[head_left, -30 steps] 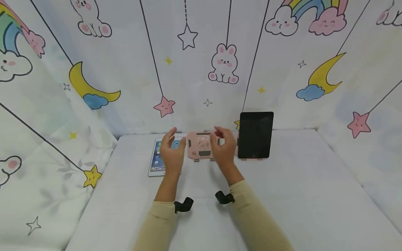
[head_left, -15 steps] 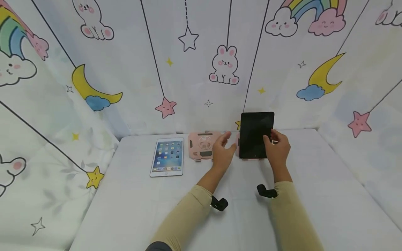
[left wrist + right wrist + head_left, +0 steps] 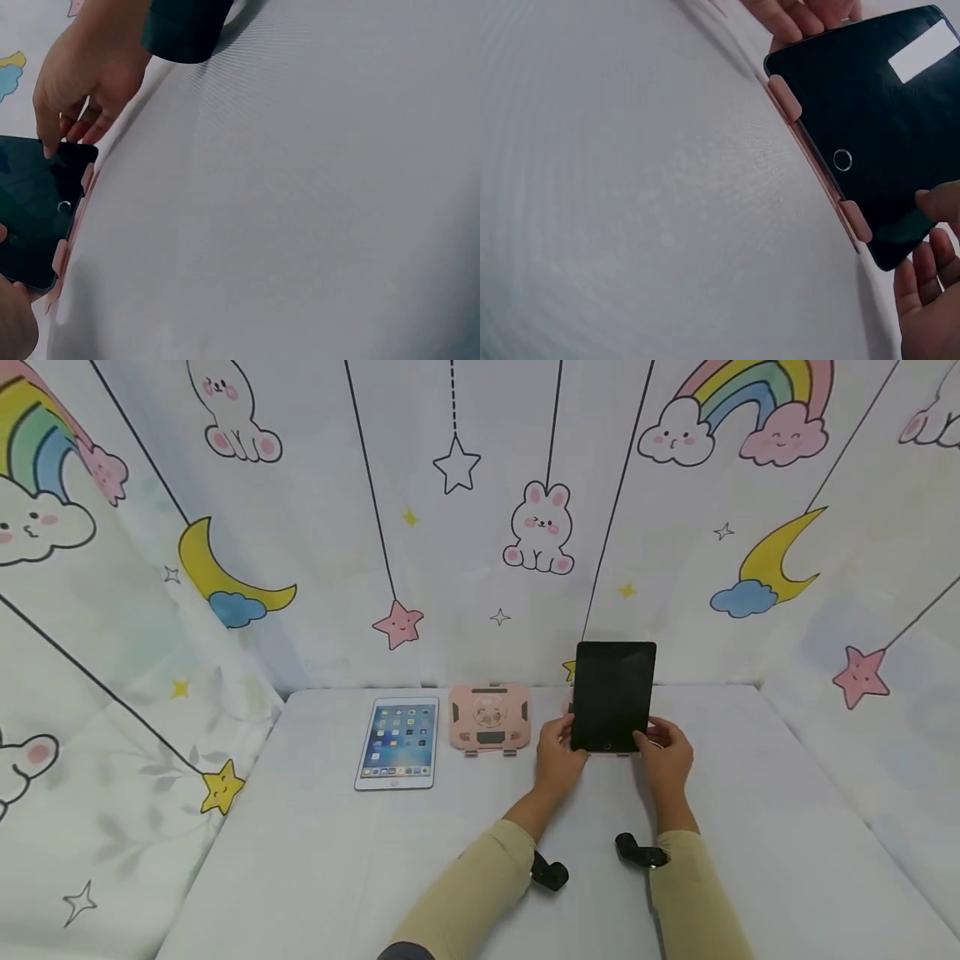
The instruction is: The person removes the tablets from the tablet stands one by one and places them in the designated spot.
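In the head view a black tablet (image 3: 613, 689) leans upright at the back of the table. Two pink clips (image 3: 784, 97) of a pink stand hook over its lower edge, as the right wrist view shows. My left hand (image 3: 558, 762) holds the tablet's lower left corner, fingers along the side edge. At the lower right, my right hand (image 3: 666, 762) pinches it, thumb on the dark screen and other fingers behind the edge. Most of the stand is hidden behind the tablet.
A second pink stand (image 3: 490, 717) lies folded to the left of the black tablet. Farther left is a white tablet (image 3: 397, 743) with its screen lit. A patterned cloth (image 3: 465, 568) with cartoon moons and rabbits hangs behind the white table (image 3: 337, 868).
Both hands have moved right from above the white tablet and folded stand. The right hand reached the black tablet first and slid lower; the left hand now holds its left side.
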Demonstrator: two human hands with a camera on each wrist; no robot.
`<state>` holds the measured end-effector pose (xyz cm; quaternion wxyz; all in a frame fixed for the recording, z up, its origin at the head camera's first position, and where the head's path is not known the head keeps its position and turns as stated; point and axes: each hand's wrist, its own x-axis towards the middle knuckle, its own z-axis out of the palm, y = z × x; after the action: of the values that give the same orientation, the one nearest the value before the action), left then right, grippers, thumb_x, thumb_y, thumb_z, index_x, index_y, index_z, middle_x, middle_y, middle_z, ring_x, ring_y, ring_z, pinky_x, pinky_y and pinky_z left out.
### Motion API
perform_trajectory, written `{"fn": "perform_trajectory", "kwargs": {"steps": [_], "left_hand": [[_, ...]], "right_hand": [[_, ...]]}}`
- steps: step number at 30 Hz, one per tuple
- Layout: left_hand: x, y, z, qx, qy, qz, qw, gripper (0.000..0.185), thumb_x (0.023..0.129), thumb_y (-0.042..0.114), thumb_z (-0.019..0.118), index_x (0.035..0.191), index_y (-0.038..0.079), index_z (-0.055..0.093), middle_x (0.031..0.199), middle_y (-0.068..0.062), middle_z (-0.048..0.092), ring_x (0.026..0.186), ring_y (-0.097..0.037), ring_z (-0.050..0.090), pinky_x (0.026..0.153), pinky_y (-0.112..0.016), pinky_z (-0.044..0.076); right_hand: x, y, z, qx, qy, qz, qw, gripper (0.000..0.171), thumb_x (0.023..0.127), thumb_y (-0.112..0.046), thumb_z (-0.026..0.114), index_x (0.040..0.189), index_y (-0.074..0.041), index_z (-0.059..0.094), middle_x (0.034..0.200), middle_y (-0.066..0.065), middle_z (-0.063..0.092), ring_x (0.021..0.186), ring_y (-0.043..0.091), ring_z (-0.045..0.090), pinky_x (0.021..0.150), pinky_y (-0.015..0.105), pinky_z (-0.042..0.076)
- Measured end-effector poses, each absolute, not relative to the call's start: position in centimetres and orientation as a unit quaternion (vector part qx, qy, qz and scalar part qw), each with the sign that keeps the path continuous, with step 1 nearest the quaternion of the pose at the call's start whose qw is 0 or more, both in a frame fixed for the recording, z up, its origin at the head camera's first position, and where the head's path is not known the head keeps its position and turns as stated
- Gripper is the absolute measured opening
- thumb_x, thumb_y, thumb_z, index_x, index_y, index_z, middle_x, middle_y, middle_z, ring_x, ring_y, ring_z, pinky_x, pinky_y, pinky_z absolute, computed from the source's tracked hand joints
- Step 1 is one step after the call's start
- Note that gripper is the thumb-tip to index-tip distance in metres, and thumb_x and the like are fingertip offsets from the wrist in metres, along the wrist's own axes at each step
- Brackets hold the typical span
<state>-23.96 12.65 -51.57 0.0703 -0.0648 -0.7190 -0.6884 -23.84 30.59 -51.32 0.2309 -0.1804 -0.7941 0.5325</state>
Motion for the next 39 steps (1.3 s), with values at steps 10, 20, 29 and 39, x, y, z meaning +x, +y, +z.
{"fn": "perform_trajectory", "kwargs": {"steps": [10, 20, 29, 39], "left_hand": [[-24.0, 14.6, -53.3, 0.033, -0.745, -0.642, 0.177, 0.045, 0.076, -0.012, 0.069, 0.116, 0.009, 0.074, 0.103, -0.005, 0.07, 0.096, -0.017, 0.067, 0.087, -0.028, 0.06], [-24.0, 14.9, -53.9, 0.047, -0.707, -0.666, 0.231, 0.048, 0.071, -0.02, 0.062, 0.109, 0.004, 0.077, 0.097, -0.008, 0.073, 0.09, -0.022, 0.069, 0.079, -0.031, 0.061], [-24.9, 14.3, -53.2, 0.014, -0.668, -0.715, 0.205, 0.037, 0.081, -0.019, 0.064, 0.106, 0.003, 0.078, 0.093, -0.013, 0.074, 0.086, -0.015, 0.069, 0.077, -0.022, 0.06], [-24.7, 16.4, -48.1, -0.04, -0.635, -0.765, 0.093, 0.043, 0.081, -0.021, 0.066, 0.113, 0.005, 0.078, 0.102, -0.009, 0.077, 0.085, -0.004, 0.065, 0.076, -0.015, 0.057]], "right_hand": [[-24.2, 31.2, -52.3, -0.179, -0.807, 0.535, 0.177, 0.051, 0.09, -0.006, 0.075, 0.136, -0.001, 0.055, 0.121, 0.014, 0.055, 0.105, 0.017, 0.051, 0.083, 0.011, 0.041], [-23.8, 31.2, -52.5, -0.151, -0.804, 0.552, 0.164, 0.048, 0.089, 0.002, 0.073, 0.133, 0.003, 0.053, 0.117, 0.012, 0.055, 0.1, 0.012, 0.05, 0.08, 0.009, 0.04], [-23.6, 32.3, -50.7, -0.105, -0.789, 0.583, 0.161, 0.048, 0.091, 0.005, 0.07, 0.134, 0.003, 0.049, 0.114, 0.002, 0.056, 0.1, 0.006, 0.053, 0.082, 0.004, 0.045], [-21.3, 35.8, -45.9, -0.136, -0.693, 0.687, 0.171, 0.055, 0.086, 0.012, 0.072, 0.136, -0.009, 0.058, 0.106, -0.011, 0.064, 0.097, 0.002, 0.061, 0.077, 0.007, 0.054]]}}
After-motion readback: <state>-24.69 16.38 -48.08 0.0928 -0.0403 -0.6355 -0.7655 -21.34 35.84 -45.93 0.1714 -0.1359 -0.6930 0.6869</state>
